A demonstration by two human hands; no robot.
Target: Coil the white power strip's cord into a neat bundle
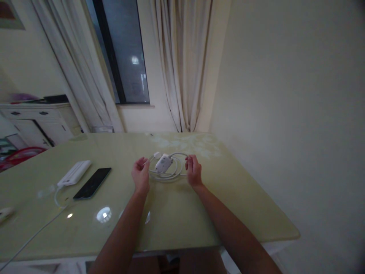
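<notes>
A white extension cord (167, 178) lies in loose loops on the table in front of me. Its small outlet block (164, 163) rests tilted on top of the loops, and a white plug (157, 155) sits just behind it. At the left side of the coil, my left hand (141, 175) is closed with the fingertips pinching a thin stretch of the cord. My right hand (194, 170), on the opposite side, has its fingers curled around the cord where it arcs over from the block. Parts of the cord are hidden behind both hands.
A black phone (92, 183) and a white power strip (74, 173) with a cable lie on the left of the glossy green table (176, 220). Another white object (5, 214) is at the left edge. A wall (285, 114) stands along the right side.
</notes>
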